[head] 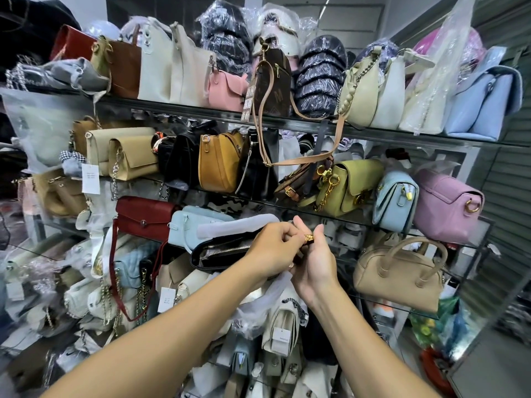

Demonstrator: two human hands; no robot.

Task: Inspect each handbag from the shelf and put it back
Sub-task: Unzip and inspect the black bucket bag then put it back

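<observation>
Left hand [274, 248] and right hand [316, 261] both pinch the gold clasp [309, 238] at one end of the black handbag [221, 252], which I hold just in front of the shelf [184, 106], zip open, probably to check hardware and lining.
</observation>
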